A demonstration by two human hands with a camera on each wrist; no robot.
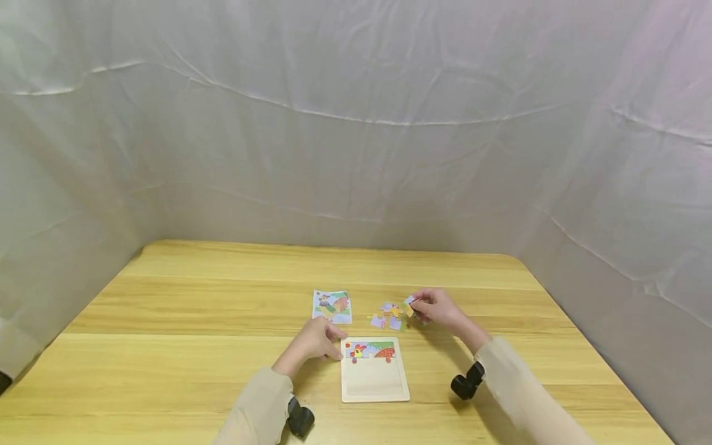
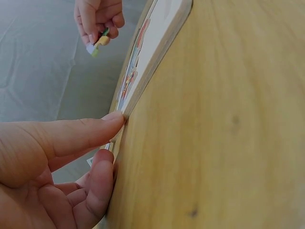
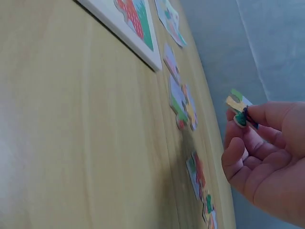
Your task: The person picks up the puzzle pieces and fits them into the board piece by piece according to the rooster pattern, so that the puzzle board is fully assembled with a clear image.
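A wooden jigsaw puzzle tray (image 1: 374, 380) lies flat on the table, with fitted pieces (image 1: 384, 353) across its top showing a red and yellow bird's head on green and lilac. My left hand (image 1: 314, 339) holds the tray's upper left corner between thumb (image 2: 102, 130) and index finger. Over the loose pieces (image 1: 380, 322) to the tray's upper right, my right hand (image 1: 439, 309) pinches a puzzle piece (image 3: 235, 102) between thumb and fingertips, raised above the table. Green, yellow and pale colours show on that piece; the fingers cover part of it.
A picture card (image 1: 339, 315) of the bird lies behind the tray, just beyond my left hand. More loose pieces (image 3: 195, 174) lie near and below my right hand. Grey cloth (image 1: 356, 154) hangs round the back and sides of the wooden table (image 1: 183, 346).
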